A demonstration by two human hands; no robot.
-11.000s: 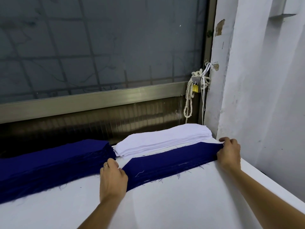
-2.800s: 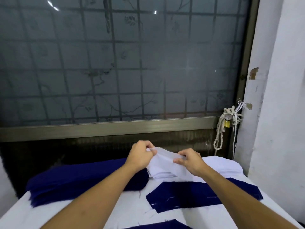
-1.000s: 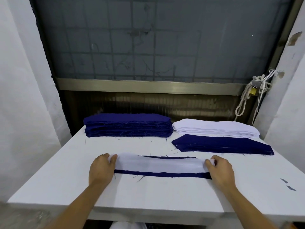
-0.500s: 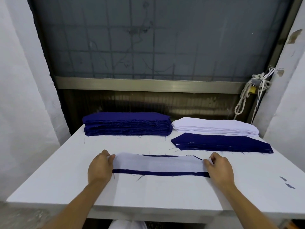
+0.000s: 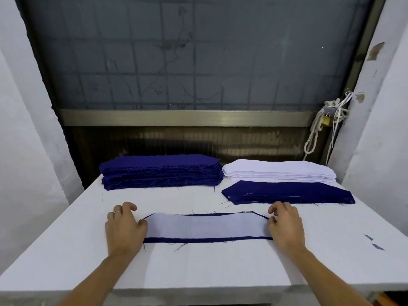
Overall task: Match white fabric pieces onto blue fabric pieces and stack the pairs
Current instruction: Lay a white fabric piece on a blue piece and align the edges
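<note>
A white fabric piece (image 5: 205,226) lies flat on a slightly larger blue fabric piece (image 5: 207,240) in the middle of the white table (image 5: 198,268); blue shows along its near and far edges. My left hand (image 5: 125,226) rests at the pair's left end, thumb touching the fabric, fingers loosely curled. My right hand (image 5: 286,224) rests at the right end the same way. At the back left stands a thick blue stack (image 5: 161,171), at the back right a white stack (image 5: 278,171). In front of the white stack lies a low stack of pairs (image 5: 289,193), blue on top.
A window with a metal sill stands right behind the table. White walls close in on both sides. A knotted rope with a padlock (image 5: 324,124) hangs at the right of the window. Small blue scraps (image 5: 373,241) lie near the table's right edge.
The white piece has been drawn flat and squared on the blue one. Both hands have eased off its ends, their fingers now lifted and only the thumbs touching.
</note>
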